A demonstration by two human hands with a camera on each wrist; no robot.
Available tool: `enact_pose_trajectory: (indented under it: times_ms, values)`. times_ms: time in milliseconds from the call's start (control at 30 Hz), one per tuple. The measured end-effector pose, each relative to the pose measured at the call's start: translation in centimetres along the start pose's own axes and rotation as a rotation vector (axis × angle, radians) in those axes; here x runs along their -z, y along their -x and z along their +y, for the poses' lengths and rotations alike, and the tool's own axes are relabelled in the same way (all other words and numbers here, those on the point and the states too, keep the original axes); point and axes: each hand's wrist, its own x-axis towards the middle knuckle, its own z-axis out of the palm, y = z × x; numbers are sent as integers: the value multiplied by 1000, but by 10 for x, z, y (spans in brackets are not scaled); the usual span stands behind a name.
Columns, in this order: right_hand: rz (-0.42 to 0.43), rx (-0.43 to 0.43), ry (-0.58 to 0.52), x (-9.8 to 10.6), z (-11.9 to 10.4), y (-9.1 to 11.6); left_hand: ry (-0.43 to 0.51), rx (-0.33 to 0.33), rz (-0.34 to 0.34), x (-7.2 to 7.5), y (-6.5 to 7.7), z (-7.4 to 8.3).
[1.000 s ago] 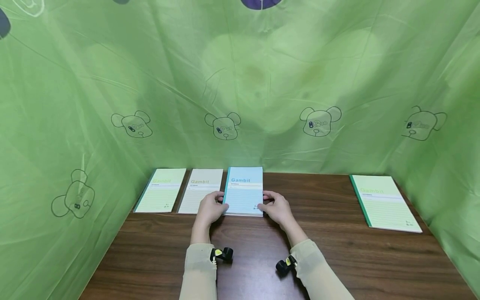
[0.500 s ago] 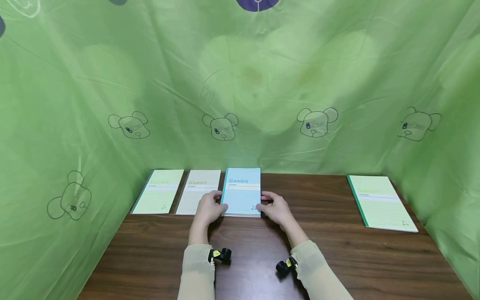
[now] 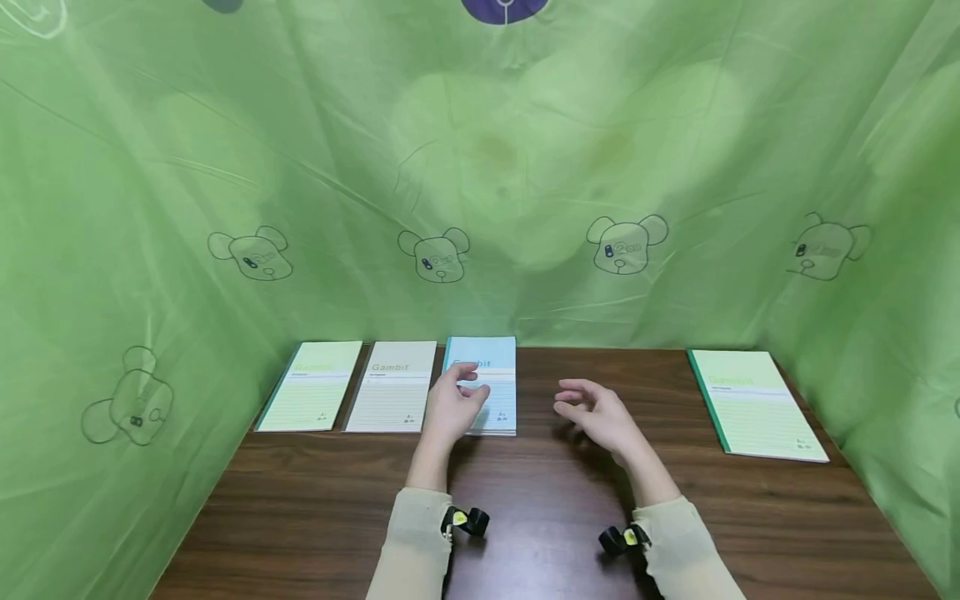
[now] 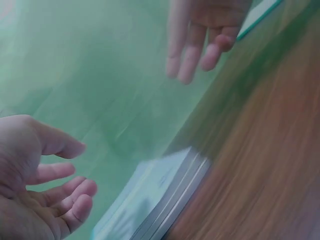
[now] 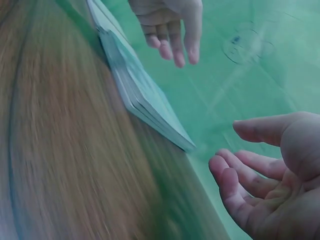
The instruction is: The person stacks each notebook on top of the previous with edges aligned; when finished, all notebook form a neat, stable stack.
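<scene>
A blue notebook (image 3: 491,400) marked Gambit lies on top of a small stack at the back of the table; the layered edges show in both wrist views. My left hand (image 3: 450,406) hovers over its left part, fingers loosely bent and holding nothing. To the right of the stack, my right hand (image 3: 597,414) is raised above the wood, thumb and fingers apart, with nothing in it. Left of the blue one lie a grey notebook (image 3: 392,396) and a light green notebook (image 3: 309,396), side by side.
Another light green notebook (image 3: 761,408) with a green spine lies at the far right, slightly turned. The brown wooden table (image 3: 525,533) ends at a green curtain (image 3: 555,308) with bear drawings, which hangs behind and along both sides.
Both hands have let go of the blue notebook's edges. The left rose over the cover and the right moved away to the right. The notebooks stay where they were on the table.
</scene>
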Motion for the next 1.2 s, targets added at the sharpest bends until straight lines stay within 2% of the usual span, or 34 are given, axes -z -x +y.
enact_pose_trajectory:
  times_ms: [200, 300, 467, 733, 900, 1067, 1133, 1200]
  values:
    - [14, 22, 3, 43, 15, 16, 131, 29, -32, -29, 6, 20]
    - [37, 35, 32, 68, 23, 26, 187, 31, -56, -49, 5, 32]
    - [91, 71, 83, 117, 37, 43, 242, -2, -107, -89, 1, 57]
    - [227, 46, 97, 205, 63, 67, 195, -17, -190, -161, 7, 92]
    - [325, -21, 129, 246, 80, 82, 125, -12, -267, -199, 13, 110]
    - [415, -95, 288, 268, 101, 88, 50, 26, -320, -215, 15, 133]
    - [407, -138, 363, 272, 105, 89, 44, 50, -333, -218, 16, 143]
    - [359, -189, 420, 275, 107, 91, 39, 67, -344, -221, 19, 150]
